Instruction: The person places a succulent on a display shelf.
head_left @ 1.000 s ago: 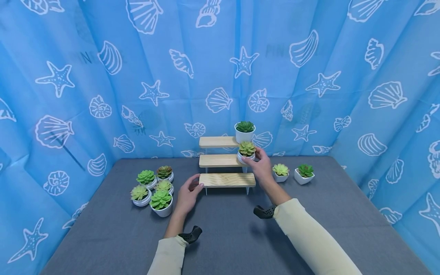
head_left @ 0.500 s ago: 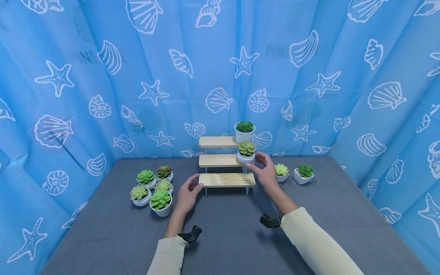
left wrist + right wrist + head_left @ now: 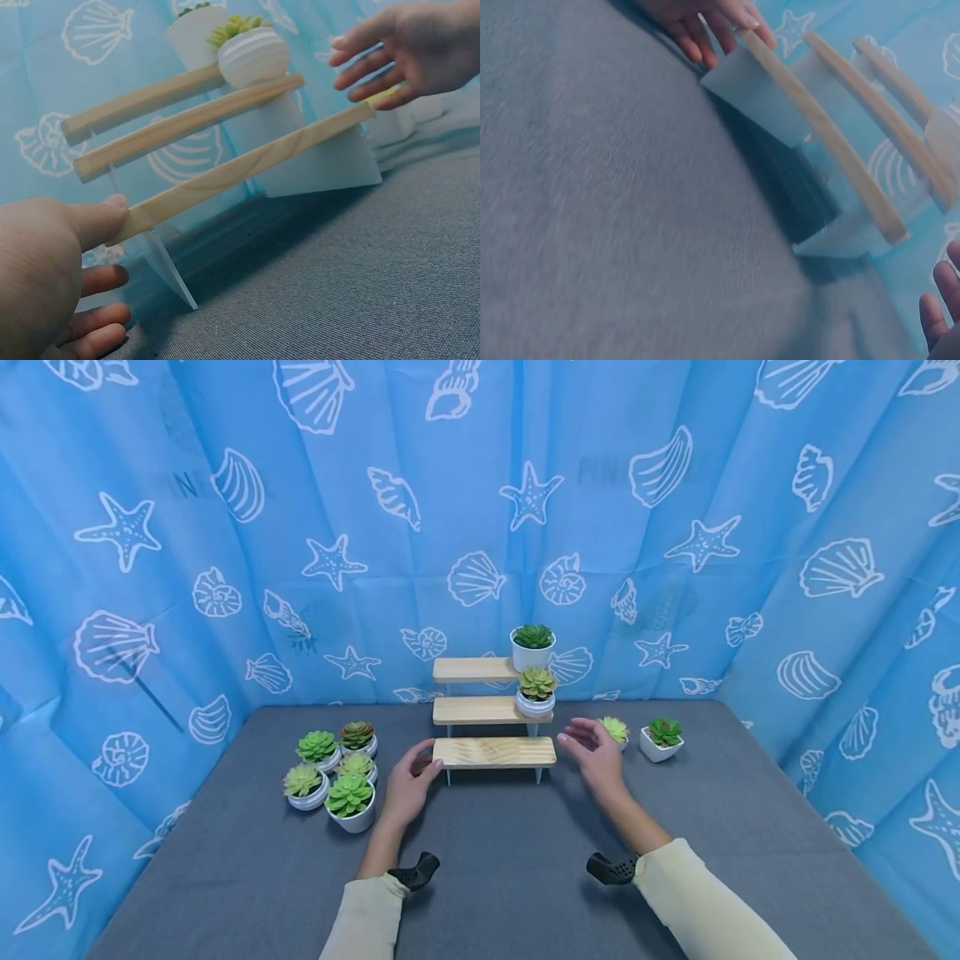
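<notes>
Curtained-off tabletop workspace, blue seashell-print curtain on three sides, grey fabric-topped table

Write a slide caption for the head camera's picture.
Left grip holding a three-tier stand, two potted succulents sitting on its upper two wooden shelves.

Soft light, hazy wrist views

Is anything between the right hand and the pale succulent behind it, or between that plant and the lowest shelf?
Nothing visible stands between the right hand and the pale succulent, which it partly hides in the head view. Toward the lowest shelf, only the hand itself seems in between.
</notes>
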The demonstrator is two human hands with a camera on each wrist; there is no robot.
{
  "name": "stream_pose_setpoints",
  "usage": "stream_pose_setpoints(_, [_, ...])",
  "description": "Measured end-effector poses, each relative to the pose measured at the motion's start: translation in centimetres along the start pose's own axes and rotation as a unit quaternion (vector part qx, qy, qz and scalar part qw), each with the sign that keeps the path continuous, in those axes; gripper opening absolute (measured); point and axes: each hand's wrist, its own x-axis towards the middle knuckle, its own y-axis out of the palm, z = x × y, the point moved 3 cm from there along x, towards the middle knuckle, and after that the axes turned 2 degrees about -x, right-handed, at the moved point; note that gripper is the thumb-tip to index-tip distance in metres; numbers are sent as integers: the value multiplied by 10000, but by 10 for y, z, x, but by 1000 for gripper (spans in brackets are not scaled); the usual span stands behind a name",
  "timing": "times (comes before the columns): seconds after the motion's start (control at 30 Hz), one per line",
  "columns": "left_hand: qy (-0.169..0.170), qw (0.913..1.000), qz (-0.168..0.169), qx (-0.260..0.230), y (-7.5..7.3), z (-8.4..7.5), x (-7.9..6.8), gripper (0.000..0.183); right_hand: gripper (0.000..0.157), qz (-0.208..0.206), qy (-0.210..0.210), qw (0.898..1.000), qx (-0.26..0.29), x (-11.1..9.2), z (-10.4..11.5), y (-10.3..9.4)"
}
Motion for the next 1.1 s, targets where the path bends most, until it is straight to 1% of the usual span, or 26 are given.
stream_pose_setpoints(0.13, [9,10000,-2,-8,0,0,0,45,33,-133,55,9998,-107,-2,-7,-8])
stream_pose_setpoints(0.23, [6,10000,14,-27,0,0,0,45,31,-348,101,9982,-479,-4,-13,-15])
stream_pose_setpoints(0.3, [3,10000,27,-32,0,0,0,46,28,-511,113,9960,-729,-4,-16,-20])
stream_pose_setpoints(0.43, [4,10000,31,-39,0,0,0,47,21,-822,123,9912,-1027,-5,-22,-28])
stream_pose_setpoints(0.6, [32,10000,31,-34,0,1,0,47,16,-1150,141,9845,-1316,-7,-26,-38])
stream_pose_setpoints(0.87, [64,10000,23,-42,0,0,1,46,19,-1636,219,9734,-1587,-6,-31,-49])
stream_pose_setpoints(1.1, [68,10000,3,-41,0,-1,0,46,26,-1812,309,9726,-1425,-6,-35,-53])
